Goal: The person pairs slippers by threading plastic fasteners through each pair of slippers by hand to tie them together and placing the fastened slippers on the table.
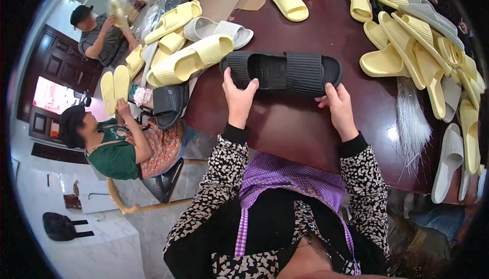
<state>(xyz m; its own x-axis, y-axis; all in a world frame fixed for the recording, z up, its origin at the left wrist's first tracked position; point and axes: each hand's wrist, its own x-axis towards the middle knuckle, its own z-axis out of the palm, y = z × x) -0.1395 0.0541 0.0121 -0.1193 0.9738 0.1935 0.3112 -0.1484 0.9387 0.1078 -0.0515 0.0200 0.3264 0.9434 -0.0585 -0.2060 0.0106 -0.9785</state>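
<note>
One black slipper [305, 73] is lying crosswise between two hands, at twelve o'clock from the purple checked apron [277, 174], its heel pointing to nine and its toe to three. The left hand [239, 101] is gripping the heel end, thumb and forefinger spreading wide around the near corner; the right hand [339, 110] is pinching the toe's near corner, its thumb and fingers closing to a narrow gap. Holding both ends is probably steadying the slipper and keeping its insole facing up (whether its sole is touching the dark red table [300, 136], I cannot tell). From it, yellow slippers [184, 66] are crowding at nine o'clock and a mixed heap [384, 61] at three, presumably giving the hands room, while translucent strands [411, 123] are fanning out toward four.
</note>
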